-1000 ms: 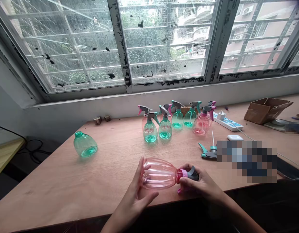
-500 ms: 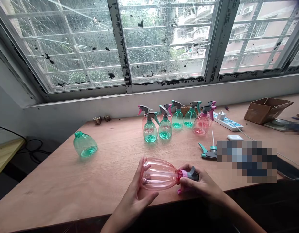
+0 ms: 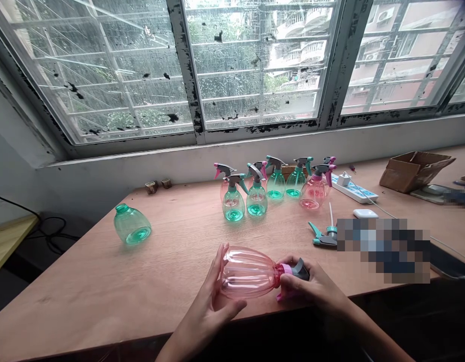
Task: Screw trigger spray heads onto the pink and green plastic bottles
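Observation:
A clear pink spray bottle (image 3: 249, 272) lies on its side between my hands above the table's near edge. My left hand (image 3: 214, 296) cups its base, fingers behind it and thumb below. At the neck, my right hand (image 3: 305, 284) is closed around the pink collar and the grey-and-pink spray head (image 3: 300, 270); part of the head is hidden by the fingers. A loose grey-and-teal spray head (image 3: 326, 237) with its tube pointing up rests beyond my right hand. Off to the left, a green bottle (image 3: 132, 224) without a spray head stands tilted-looking on the table.
Several green and pink spray bottles (image 3: 257, 198) with heads on stand at the back. To the right are a power strip (image 3: 355, 189), a white case (image 3: 365, 213), a cardboard box (image 3: 409, 173) and a blurred patch. Two small blocks (image 3: 151, 187) sit by the wall.
The pink bottle has turned slightly about its length. My left fingers have shifted up and back around its base; my right hand stays at the spray head.

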